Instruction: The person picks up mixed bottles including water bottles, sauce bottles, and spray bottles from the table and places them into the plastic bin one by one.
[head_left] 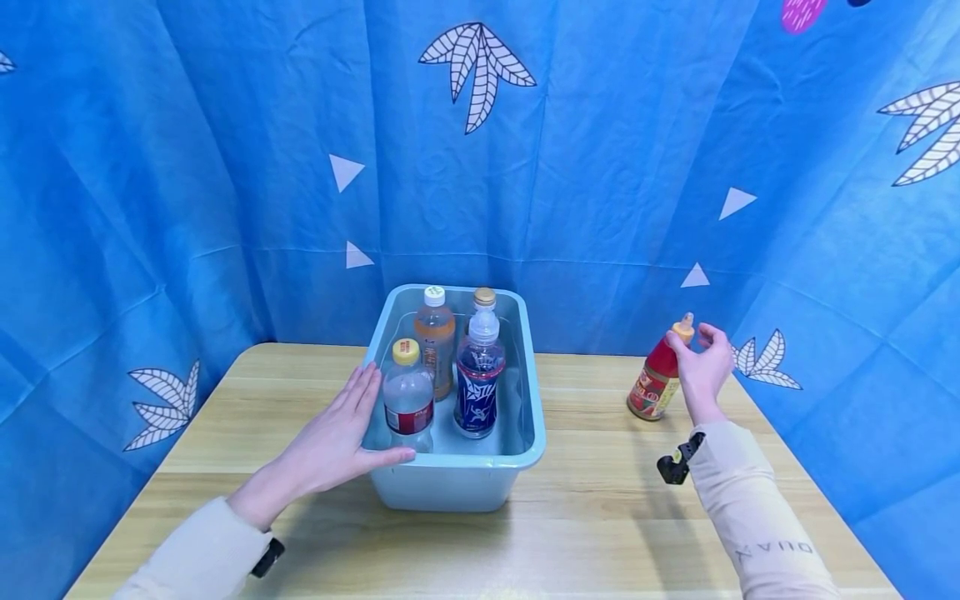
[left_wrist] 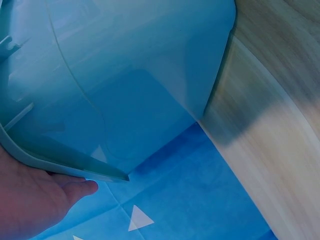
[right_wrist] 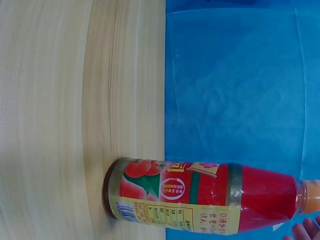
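Note:
Near the right side of the table stands a red ketchup bottle [head_left: 654,385] with an orange-yellow cap; its tomato label faces the right wrist view. My right hand [head_left: 705,362] is at the bottle's neck and cap, thumb and fingers spread to either side, with no firm hold visible. In the right wrist view, only fingertips [right_wrist: 304,231] show, beside the cap [right_wrist: 313,196]. My left hand [head_left: 337,433] rests on the near-left corner of a light blue plastic bin [head_left: 528,408], its fingers straight along the rim and the thumb along the front edge.
Inside the bin stand a yellow-capped bottle [head_left: 408,396], an orange-brown drink bottle [head_left: 437,337], a dark blue-labelled bottle [head_left: 478,387], and a bottle with a tan cap [head_left: 484,297] mostly hidden behind it. A blue patterned curtain [head_left: 450,183] borders the wooden table [head_left: 585,475].

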